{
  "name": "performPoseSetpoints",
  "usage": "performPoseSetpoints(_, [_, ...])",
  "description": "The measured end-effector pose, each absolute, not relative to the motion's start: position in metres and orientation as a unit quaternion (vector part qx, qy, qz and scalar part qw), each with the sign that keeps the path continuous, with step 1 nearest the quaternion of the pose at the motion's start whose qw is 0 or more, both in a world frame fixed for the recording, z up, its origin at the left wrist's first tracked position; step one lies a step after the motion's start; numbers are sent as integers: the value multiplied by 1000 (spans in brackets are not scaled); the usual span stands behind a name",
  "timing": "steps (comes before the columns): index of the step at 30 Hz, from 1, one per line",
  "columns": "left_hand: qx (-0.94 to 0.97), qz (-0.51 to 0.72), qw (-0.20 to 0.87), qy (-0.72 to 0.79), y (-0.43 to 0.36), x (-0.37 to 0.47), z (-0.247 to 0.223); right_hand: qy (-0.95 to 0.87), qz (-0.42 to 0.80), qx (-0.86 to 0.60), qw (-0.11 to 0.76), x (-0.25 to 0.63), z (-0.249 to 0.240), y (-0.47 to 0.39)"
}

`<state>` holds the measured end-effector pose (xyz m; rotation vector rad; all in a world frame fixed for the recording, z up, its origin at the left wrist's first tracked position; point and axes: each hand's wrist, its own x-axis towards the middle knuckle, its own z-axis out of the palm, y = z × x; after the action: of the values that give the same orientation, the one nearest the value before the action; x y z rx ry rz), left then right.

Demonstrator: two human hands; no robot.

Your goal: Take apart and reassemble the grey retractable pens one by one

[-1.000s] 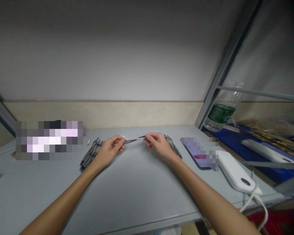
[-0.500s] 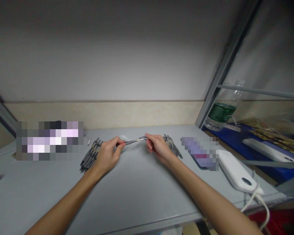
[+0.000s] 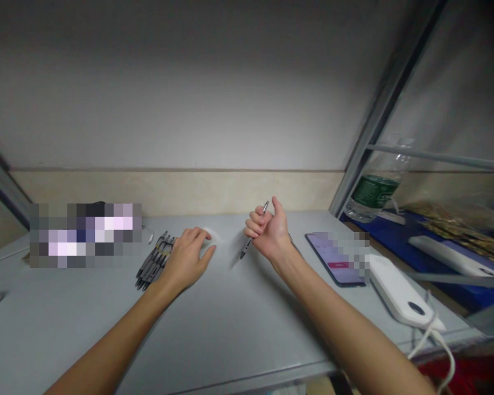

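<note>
My right hand (image 3: 267, 227), palm turned up, has its fingers curled around a pen (image 3: 244, 253). The pen slants, its dark tip pointing down to the left and its silvery end showing above the fingers. Its middle is hidden by the fingers. My left hand (image 3: 191, 249) is over the table with its fingers apart and nothing in them. Just left of that hand, a row of several grey pens (image 3: 151, 264) lies side by side, partly covered by it. Behind my right wrist, only a sliver of the other pens' place shows.
On the grey table (image 3: 230, 329), a phone (image 3: 333, 266) and a white device with a cable (image 3: 399, 293) lie at the right. A plastic bottle (image 3: 372, 192) stands by the metal rail (image 3: 436, 155). A blurred-out object (image 3: 84, 236) sits at the back left.
My left hand has let go of the pen and its fingers have spread. My right hand has turned palm up and now holds the pen alone, tilted tip down.
</note>
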<state>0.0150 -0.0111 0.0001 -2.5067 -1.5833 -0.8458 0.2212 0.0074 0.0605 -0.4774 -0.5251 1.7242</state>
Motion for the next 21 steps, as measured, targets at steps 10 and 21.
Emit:
performPoseSetpoints(10, [-728, -90, 131, -666, -9, -1, -8, -227, 756, -168, 591, 217, 80, 2])
performPoseSetpoints(21, [-736, -70, 121, -662, -7, -2, -8, -251, 726, -221, 601, 213, 82, -1])
